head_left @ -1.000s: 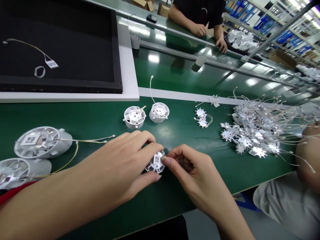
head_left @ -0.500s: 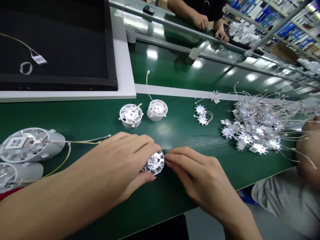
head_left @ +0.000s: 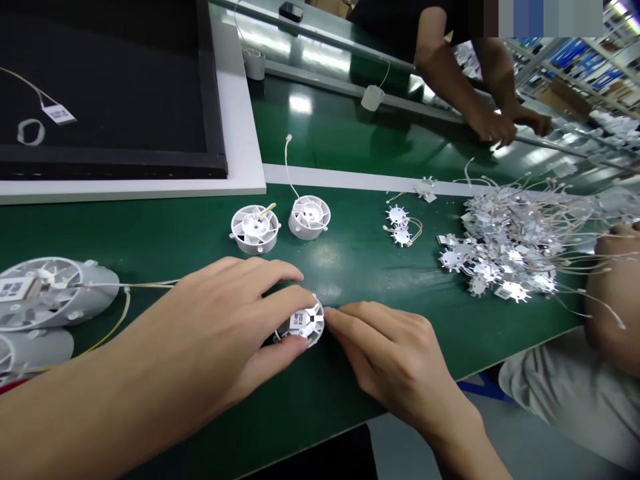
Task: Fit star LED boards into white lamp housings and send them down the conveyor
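Observation:
My left hand (head_left: 245, 313) grips a small round white part (head_left: 314, 325) with a printed label, thumb below and fingers above, over the green table. At the part's right edge, the fingertips of my right hand (head_left: 385, 340) are pinched together; whatever they hold is too small to make out. Behind my hands stand two white fan housings, one (head_left: 255, 229) with a short yellowish wire, the other (head_left: 310, 217) with a longer white wire standing up. To the left lie larger white housings (head_left: 95, 293) with wires, partly cut off by the frame.
A pile of white star-shaped parts with wires (head_left: 515, 240) lies on the right, with a few loose ones (head_left: 399, 215) nearer the middle. The white-edged black tray (head_left: 240, 133) fills the back left. One person's hands (head_left: 495, 127) are across the table; another person's arm (head_left: 615, 300) is at right.
The left index finger has lifted off the round part, showing more of its label. The person across the table has moved their arms right, leaning onto the rail. The camera view has shifted slightly.

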`<state>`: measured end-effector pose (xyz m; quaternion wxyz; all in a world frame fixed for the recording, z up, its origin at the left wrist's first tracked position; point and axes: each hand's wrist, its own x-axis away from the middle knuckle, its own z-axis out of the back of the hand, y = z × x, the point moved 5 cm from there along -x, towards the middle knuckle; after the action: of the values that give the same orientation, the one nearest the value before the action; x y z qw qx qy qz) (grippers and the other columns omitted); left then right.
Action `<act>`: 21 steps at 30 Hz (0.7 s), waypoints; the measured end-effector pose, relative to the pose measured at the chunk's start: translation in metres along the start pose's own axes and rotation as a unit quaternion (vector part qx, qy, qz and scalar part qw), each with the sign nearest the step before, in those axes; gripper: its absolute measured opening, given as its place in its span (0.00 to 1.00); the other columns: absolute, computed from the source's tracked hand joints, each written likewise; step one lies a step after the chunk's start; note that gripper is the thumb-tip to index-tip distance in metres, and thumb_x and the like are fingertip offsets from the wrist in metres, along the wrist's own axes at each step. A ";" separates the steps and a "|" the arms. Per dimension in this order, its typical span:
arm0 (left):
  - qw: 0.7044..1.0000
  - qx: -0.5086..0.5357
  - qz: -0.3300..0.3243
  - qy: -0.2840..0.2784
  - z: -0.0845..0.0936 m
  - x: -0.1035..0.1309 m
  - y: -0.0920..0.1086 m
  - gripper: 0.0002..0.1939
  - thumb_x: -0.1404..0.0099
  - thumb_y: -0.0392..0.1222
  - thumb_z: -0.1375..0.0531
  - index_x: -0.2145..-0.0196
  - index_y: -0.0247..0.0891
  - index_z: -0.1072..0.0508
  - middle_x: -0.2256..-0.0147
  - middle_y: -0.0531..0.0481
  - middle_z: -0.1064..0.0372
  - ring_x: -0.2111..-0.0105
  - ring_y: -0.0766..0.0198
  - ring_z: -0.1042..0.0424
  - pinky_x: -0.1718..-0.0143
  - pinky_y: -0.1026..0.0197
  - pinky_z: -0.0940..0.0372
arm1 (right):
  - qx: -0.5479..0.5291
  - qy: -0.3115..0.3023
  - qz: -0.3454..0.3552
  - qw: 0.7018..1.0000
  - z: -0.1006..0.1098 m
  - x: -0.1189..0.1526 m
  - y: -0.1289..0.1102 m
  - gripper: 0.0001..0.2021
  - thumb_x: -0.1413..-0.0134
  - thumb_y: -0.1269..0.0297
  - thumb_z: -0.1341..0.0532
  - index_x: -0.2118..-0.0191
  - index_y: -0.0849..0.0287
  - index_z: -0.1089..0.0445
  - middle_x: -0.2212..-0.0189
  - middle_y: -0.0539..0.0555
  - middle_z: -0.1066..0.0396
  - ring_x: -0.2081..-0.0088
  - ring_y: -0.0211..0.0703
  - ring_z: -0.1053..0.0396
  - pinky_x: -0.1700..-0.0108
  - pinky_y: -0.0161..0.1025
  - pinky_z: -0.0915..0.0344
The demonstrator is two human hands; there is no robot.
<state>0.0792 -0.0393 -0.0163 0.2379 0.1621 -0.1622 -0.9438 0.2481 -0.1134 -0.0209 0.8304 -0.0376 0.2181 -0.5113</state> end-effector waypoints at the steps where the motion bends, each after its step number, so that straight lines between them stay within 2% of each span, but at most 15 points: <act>1: 1.000 -0.002 -0.006 -0.007 -0.001 0.000 -0.001 0.17 0.18 0.46 0.49 0.53 0.43 0.20 0.50 0.45 0.20 0.60 0.47 0.18 0.64 0.45 0.26 | 0.001 0.003 0.001 1.000 0.000 0.000 0.000 0.11 0.31 0.81 0.40 0.55 0.65 0.20 0.66 0.54 0.18 0.73 0.41 0.31 0.72 0.42 0.40; 4: 1.000 0.000 -0.009 -0.030 -0.003 0.001 -0.003 0.12 0.20 0.46 0.44 0.52 0.44 0.21 0.49 0.46 0.20 0.58 0.46 0.18 0.63 0.45 0.24 | 0.011 0.013 0.003 1.000 0.000 -0.001 -0.001 0.09 0.31 0.79 0.38 0.56 0.65 0.20 0.66 0.54 0.18 0.71 0.43 0.35 0.69 0.44 0.41; 6: 1.000 -0.007 0.002 -0.029 -0.002 0.001 -0.004 0.08 0.23 0.44 0.39 0.52 0.43 0.21 0.46 0.44 0.21 0.56 0.43 0.17 0.63 0.43 0.23 | 0.020 0.018 0.004 1.000 0.000 0.000 -0.001 0.09 0.31 0.79 0.38 0.56 0.64 0.21 0.66 0.53 0.18 0.69 0.44 0.36 0.68 0.44 0.43; 8: 1.000 -0.015 0.016 -0.017 0.000 0.000 -0.003 0.10 0.27 0.44 0.35 0.50 0.42 0.22 0.42 0.41 0.23 0.53 0.40 0.17 0.62 0.42 0.22 | 0.029 0.019 0.007 0.999 0.001 0.001 -0.002 0.09 0.31 0.79 0.38 0.56 0.64 0.21 0.67 0.53 0.19 0.68 0.44 0.36 0.67 0.45 0.44; 10: 1.000 -0.015 0.021 -0.003 0.003 -0.001 0.000 0.17 0.31 0.45 0.31 0.47 0.40 0.23 0.41 0.39 0.24 0.52 0.39 0.18 0.62 0.43 0.21 | 0.024 0.012 0.013 1.000 0.004 0.000 -0.002 0.08 0.30 0.79 0.39 0.56 0.63 0.21 0.67 0.52 0.20 0.68 0.44 0.35 0.65 0.45 0.43; 13: 0.999 -0.025 -0.025 0.001 0.004 -0.002 0.012 0.25 0.35 0.43 0.27 0.44 0.37 0.25 0.41 0.37 0.24 0.50 0.41 0.19 0.59 0.45 0.21 | -0.014 0.010 0.009 1.000 0.017 -0.008 0.000 0.08 0.28 0.77 0.40 0.54 0.63 0.22 0.63 0.53 0.18 0.64 0.44 0.30 0.61 0.45 0.38; 16: 0.996 -0.041 -0.081 -0.012 0.000 -0.002 0.023 0.15 0.31 0.35 0.31 0.48 0.35 0.23 0.46 0.41 0.21 0.51 0.47 0.19 0.56 0.50 0.23 | -0.001 0.051 -0.010 0.999 0.034 -0.026 0.011 0.08 0.27 0.75 0.40 0.52 0.63 0.23 0.60 0.56 0.18 0.60 0.46 0.26 0.57 0.45 0.33; 18: 0.996 -0.037 -0.078 -0.029 -0.002 0.000 0.023 0.09 0.29 0.31 0.36 0.52 0.37 0.22 0.51 0.44 0.20 0.54 0.50 0.19 0.55 0.54 0.25 | 0.053 0.052 0.006 0.997 0.037 -0.043 0.017 0.13 0.29 0.80 0.43 0.49 0.65 0.22 0.55 0.62 0.18 0.56 0.51 0.25 0.55 0.48 0.30; 20: 0.996 -0.036 -0.055 -0.052 -0.003 0.006 0.020 0.10 0.29 0.32 0.37 0.52 0.40 0.22 0.53 0.45 0.20 0.56 0.51 0.20 0.53 0.54 0.26 | 0.102 0.000 0.043 0.994 0.028 -0.064 0.021 0.24 0.35 0.88 0.49 0.43 0.66 0.24 0.43 0.69 0.23 0.46 0.60 0.25 0.51 0.53 0.28; 21: 0.996 -0.039 -0.042 -0.062 -0.003 0.011 0.017 0.10 0.30 0.34 0.36 0.52 0.41 0.22 0.54 0.45 0.20 0.57 0.51 0.20 0.52 0.54 0.27 | 0.114 -0.038 0.058 0.991 0.020 -0.075 0.024 0.30 0.38 0.90 0.52 0.39 0.65 0.25 0.37 0.72 0.28 0.39 0.64 0.28 0.48 0.56 0.28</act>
<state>0.0785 -0.0596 -0.0152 0.1934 0.1009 -0.1324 -0.9669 0.2474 -0.0404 0.0150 0.8653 0.0502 0.1284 -0.4819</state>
